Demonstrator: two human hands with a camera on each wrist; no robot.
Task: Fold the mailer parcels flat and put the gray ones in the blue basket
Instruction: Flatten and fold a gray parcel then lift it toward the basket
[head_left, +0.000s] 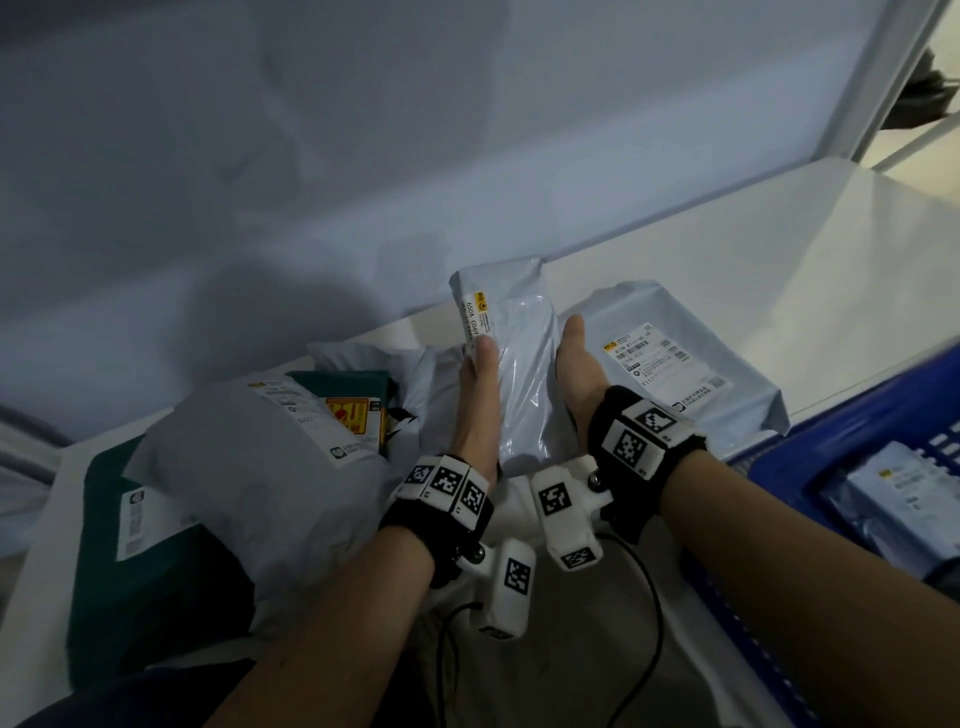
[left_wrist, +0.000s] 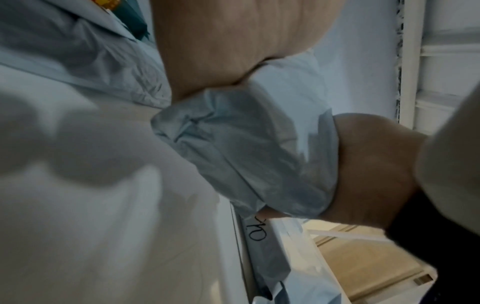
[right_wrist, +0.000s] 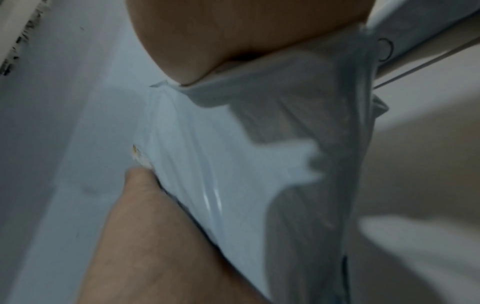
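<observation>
Both hands clamp one gray mailer (head_left: 524, 364) between them, raised above the table (head_left: 779, 270). Our left hand (head_left: 478, 400) grips its left edge, thumb lying over the label (head_left: 475, 325) on that edge. Our right hand (head_left: 574, 374) grips the right edge, thumb pointing up along the side. In the left wrist view the crumpled near end of the mailer (left_wrist: 249, 148) sits squeezed between the left hand (left_wrist: 226, 45) and the right hand (left_wrist: 374, 170). In the right wrist view the mailer (right_wrist: 233, 174) stretches between the right hand (right_wrist: 233, 35) and the left hand (right_wrist: 161, 236); we cannot tell how the fingers behind it lie.

A second gray mailer (head_left: 685, 364) lies flat on the table just right of the held one, label up. Left of the hands, a bulging gray parcel (head_left: 260, 467) rests on green parcels (head_left: 135, 561). The blue basket (head_left: 841, 415) stands at the right, touching the table edge, with a gray mailer (head_left: 904, 499) inside.
</observation>
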